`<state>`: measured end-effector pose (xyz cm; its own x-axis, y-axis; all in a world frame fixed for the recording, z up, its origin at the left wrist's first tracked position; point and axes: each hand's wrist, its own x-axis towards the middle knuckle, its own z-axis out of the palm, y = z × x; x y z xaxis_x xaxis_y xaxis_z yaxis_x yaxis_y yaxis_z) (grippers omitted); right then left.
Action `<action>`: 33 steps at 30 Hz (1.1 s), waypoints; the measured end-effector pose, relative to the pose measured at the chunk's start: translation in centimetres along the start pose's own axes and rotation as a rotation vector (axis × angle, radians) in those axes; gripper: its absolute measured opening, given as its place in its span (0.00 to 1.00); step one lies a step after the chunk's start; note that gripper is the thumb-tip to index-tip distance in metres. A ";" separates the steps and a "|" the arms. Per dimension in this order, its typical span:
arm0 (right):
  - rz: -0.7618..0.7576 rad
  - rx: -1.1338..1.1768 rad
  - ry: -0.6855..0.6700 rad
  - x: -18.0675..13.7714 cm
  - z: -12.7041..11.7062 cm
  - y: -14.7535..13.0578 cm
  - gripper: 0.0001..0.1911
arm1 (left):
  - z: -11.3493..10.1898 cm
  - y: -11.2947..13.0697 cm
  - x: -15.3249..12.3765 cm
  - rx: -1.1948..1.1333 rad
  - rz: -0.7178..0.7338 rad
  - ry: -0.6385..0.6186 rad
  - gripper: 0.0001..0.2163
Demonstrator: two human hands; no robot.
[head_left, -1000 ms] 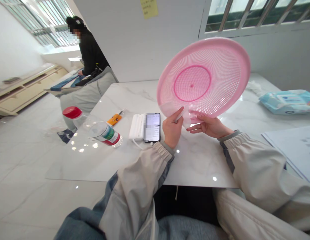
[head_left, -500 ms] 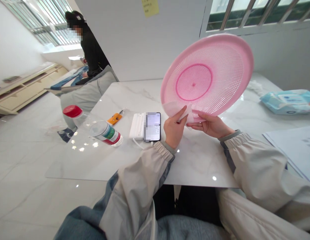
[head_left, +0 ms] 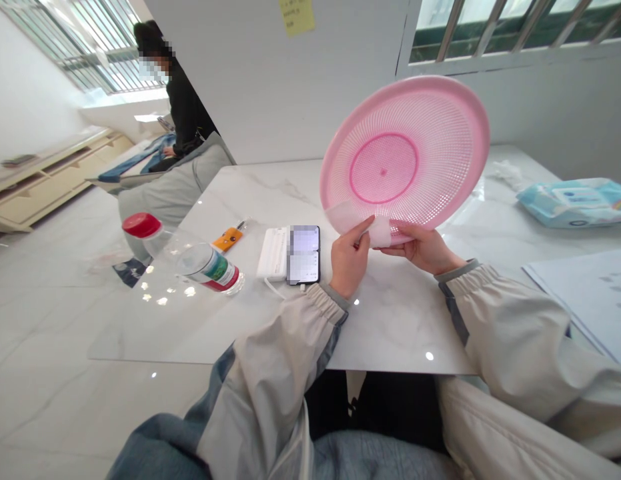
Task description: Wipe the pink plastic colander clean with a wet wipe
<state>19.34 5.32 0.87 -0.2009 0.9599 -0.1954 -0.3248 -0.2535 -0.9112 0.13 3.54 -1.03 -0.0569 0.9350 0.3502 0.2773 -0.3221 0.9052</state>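
A round pink plastic sieve basket [head_left: 405, 157] is held up on edge above the white marble table [head_left: 390, 320], its hollow side facing me. My right hand [head_left: 423, 248] grips its lower rim from below. My left hand [head_left: 349, 257] is closed on a thin white wipe [head_left: 351, 217] and presses it against the basket's lower left rim.
A phone [head_left: 303, 254] lies on a white power bank [head_left: 273, 253] just left of my left hand. A clear water bottle [head_left: 190, 255] with a red cap lies further left, by an orange item [head_left: 229, 238]. A wet-wipe pack [head_left: 575, 201] and papers [head_left: 590, 297] are at right. Another person [head_left: 183, 107] sits at far left.
The basket has tilted and shifted slightly left and down. Both hands keep their hold at the lower rim, with the wipe pushed a little further along it.
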 end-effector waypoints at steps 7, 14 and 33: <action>0.032 -0.027 -0.134 0.1 -0.8 0.0 0.18 | 0.2 -0.7 0.2 -0.097 -0.023 -0.012 0.18; 0.110 0.033 -0.169 -0.4 -0.6 -0.5 0.24 | 0.2 -0.5 0.0 -0.104 -0.021 -0.011 0.18; -0.104 0.019 -0.101 0.3 -1.0 0.4 0.17 | 0.7 -1.0 0.1 -0.205 -0.068 -0.032 0.17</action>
<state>20.05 5.61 0.06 -0.2573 0.9643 -0.0617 -0.3660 -0.1564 -0.9174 0.54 4.05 -2.06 -0.0371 0.9588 0.2815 0.0730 -0.2783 0.9577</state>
